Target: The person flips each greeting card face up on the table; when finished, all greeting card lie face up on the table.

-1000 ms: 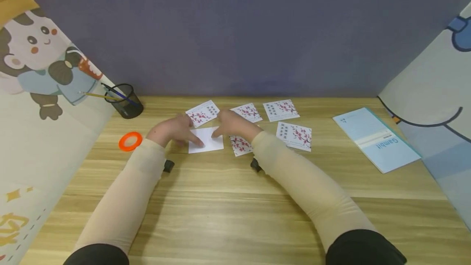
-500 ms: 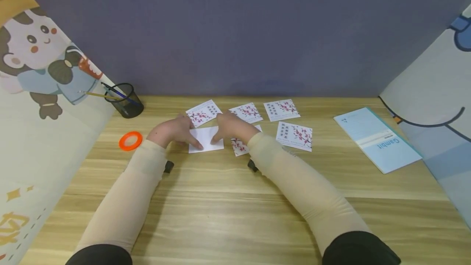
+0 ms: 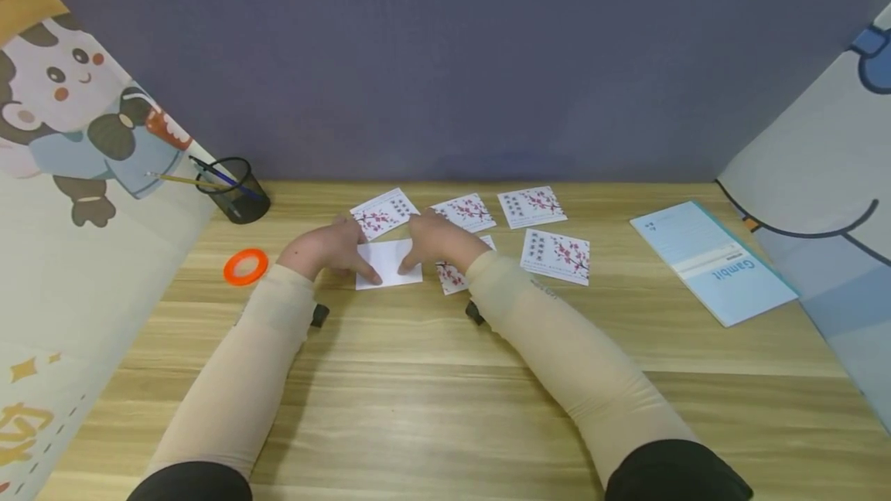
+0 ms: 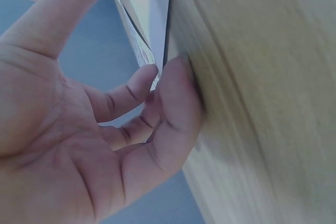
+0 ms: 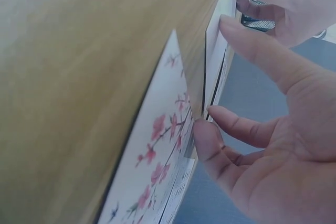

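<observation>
A blank white card (image 3: 390, 253) lies on the wooden table, between both hands. My left hand (image 3: 332, 247) rests its thumb on the card's left part, its other fingers bent at the edge. The thumb of my right hand (image 3: 442, 240) presses the right part. In the right wrist view, its fingertips (image 5: 207, 129) touch the table by the card's corner. Close to the right hand lie a blossom-printed card (image 3: 452, 278), partly hidden under the wrist, and another blossom card (image 3: 469, 212) behind it. A third blossom card (image 3: 381, 216) lies just beyond the white one.
Two more blossom cards (image 3: 532, 207) (image 3: 555, 257) lie to the right. A light blue booklet (image 3: 713, 263) is at the far right. On the left are an orange tape roll (image 3: 235, 280) and a black mesh cup (image 3: 245, 206) with pens and a pencil. A dark panel (image 3: 445, 68) stands behind.
My right wrist and forearm have shifted slightly left, leaving more of the blossom card under them showing. Both thumbs stay on the white card, which has not visibly moved.
</observation>
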Demonstrator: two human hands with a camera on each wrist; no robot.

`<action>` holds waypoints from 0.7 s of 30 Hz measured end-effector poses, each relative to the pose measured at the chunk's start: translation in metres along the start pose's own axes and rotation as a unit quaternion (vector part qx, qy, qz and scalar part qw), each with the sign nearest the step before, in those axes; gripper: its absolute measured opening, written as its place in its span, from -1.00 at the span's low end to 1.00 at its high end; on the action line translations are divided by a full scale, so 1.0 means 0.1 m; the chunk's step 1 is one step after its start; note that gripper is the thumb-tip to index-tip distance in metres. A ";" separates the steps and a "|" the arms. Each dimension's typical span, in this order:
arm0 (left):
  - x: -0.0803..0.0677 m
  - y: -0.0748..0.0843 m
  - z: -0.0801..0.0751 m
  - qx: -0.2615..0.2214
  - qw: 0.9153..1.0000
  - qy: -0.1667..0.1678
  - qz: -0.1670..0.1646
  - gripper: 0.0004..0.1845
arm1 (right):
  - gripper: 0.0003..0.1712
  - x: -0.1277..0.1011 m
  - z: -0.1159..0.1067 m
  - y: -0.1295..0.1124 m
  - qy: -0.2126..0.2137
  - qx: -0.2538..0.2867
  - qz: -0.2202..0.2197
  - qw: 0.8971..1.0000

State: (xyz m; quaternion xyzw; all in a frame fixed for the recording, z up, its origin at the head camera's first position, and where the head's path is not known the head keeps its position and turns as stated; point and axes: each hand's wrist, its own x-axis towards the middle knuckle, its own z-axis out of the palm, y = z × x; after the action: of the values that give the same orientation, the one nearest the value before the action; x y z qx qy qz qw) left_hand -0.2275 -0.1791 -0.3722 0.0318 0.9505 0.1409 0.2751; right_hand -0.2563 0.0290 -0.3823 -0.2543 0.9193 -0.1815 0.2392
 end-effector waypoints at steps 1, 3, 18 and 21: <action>0.00 -0.01 0.00 -0.002 1.000 0.001 0.000 0.00 | -0.13 0.01 0.00 0.00 0.000 -0.002 -0.001 1.000; 0.00 -0.02 0.01 -0.007 1.000 0.003 0.001 -0.01 | -0.24 0.02 -0.01 0.01 -0.002 -0.005 -0.004 1.000; 0.00 -0.12 0.01 -0.053 0.998 -0.006 0.017 -0.09 | -0.38 0.10 -0.01 0.05 -0.012 0.003 -0.012 1.000; 0.01 -0.15 0.00 -0.075 0.997 -0.011 0.032 -0.15 | -0.29 0.11 0.00 0.06 -0.013 0.003 -0.007 1.000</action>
State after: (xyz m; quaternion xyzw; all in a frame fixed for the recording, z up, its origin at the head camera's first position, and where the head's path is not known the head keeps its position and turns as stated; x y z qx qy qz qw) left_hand -0.2282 -0.1928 -0.3772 0.0434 0.9328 0.2198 0.2823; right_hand -0.2666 0.0279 -0.3885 -0.2628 0.9136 -0.1823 0.2509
